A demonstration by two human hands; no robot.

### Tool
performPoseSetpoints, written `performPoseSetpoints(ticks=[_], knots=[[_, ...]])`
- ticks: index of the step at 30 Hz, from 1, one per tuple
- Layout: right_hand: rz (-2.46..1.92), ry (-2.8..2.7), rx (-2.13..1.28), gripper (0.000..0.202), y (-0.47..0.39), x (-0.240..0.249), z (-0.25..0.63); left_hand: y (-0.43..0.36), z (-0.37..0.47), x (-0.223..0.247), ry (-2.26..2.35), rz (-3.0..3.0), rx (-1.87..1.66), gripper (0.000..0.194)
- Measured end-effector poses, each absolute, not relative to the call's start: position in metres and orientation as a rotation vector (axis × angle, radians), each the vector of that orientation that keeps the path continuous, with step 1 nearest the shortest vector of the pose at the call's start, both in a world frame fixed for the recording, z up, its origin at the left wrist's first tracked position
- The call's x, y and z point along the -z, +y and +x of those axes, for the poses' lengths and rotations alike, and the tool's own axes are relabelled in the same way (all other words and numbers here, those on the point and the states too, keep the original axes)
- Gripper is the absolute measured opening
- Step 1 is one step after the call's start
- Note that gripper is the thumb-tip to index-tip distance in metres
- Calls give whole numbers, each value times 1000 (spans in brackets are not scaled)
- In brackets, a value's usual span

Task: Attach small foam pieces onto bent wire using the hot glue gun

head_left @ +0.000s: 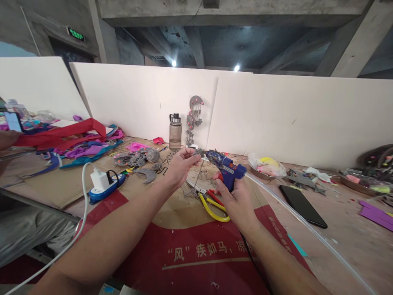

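My right hand (235, 198) is wrapped round the handle of a blue hot glue gun (227, 170), whose grimy nozzle points left. A long clear glue stick (294, 215) trails from its back end. My left hand (183, 164) pinches a small grey felt piece (199, 153) right at the nozzle; its exact shape is too small to tell. Below the hands lie yellow-handled scissors (211, 205) and a red-handled tool partly hidden by my right hand. Left of my left hand are a grey felt crescent (146, 175) and a pile of grey felt pieces (135, 157).
A water bottle (175, 133) stands by the white board (276, 119), near a grey hanging ornament (195, 116). A blue power strip (106, 190) sits left, a black phone (302, 205) right. Another person's hand (7, 139) is at far left by red fabric (61, 135).
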State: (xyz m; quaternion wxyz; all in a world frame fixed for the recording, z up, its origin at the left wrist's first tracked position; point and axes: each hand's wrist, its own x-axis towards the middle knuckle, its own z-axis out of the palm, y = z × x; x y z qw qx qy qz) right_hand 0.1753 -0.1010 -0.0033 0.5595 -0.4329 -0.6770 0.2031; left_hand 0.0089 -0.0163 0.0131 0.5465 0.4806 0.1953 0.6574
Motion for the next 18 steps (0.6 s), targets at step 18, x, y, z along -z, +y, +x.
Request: performPoseSetpoints(ticks=[18], knots=[[-1024,-1572,-488,21,-100,4,176,-15,9,-12,442,1145,-1548,28]])
